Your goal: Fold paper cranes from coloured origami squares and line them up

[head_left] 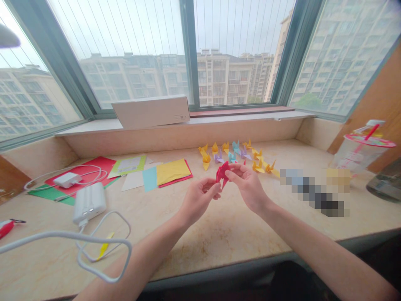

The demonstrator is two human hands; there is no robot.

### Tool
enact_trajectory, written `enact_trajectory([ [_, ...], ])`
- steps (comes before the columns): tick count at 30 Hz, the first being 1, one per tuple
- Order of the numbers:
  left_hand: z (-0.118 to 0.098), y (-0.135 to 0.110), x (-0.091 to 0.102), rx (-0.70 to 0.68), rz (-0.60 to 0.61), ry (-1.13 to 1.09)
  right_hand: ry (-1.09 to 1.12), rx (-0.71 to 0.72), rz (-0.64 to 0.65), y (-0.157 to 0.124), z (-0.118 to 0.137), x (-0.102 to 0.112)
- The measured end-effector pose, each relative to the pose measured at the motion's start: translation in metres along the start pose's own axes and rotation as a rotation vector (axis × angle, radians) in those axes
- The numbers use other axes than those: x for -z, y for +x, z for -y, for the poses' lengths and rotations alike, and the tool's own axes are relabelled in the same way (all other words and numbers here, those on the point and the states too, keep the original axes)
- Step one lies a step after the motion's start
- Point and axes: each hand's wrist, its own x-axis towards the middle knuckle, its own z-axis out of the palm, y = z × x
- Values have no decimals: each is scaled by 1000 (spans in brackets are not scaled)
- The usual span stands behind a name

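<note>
A small red folded paper piece (222,172) is held above the stone counter (219,234), between both hands. My left hand (198,200) pinches its lower left side with thumb and fingers closed. My right hand (247,184) pinches its upper right side from the other side. Just behind the hands, several folded paper cranes (233,154) in yellow, orange, blue and purple stand in a loose group on the counter.
Loose sheets of coloured paper (171,171) lie at the left centre. A white power bank (89,202) with a looping cable (94,246) and a charger (67,179) sit at left. A plastic cup with a red straw (360,148) stands at right, and a white box (152,110) rests on the windowsill.
</note>
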Motion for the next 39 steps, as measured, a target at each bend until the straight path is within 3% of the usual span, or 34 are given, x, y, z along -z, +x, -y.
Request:
enact_trajectory([
  [6, -6, -1, 1, -22, -127, 39, 42, -4, 20, -2, 0, -1],
  [12, -7, 0, 2, -51, -201, 51, -28, -70, 145, -5, 6, -3],
  [26, 1, 0, 3, -196, -170, 173, -113, -48, 180, -5, 4, -2],
  [33, -3, -3, 12, -361, -112, 447, -130, 27, 230, -3, 7, 0],
  [39, -5, -5, 10, -398, -124, 552, -150, 43, 205, -3, 9, 2],
])
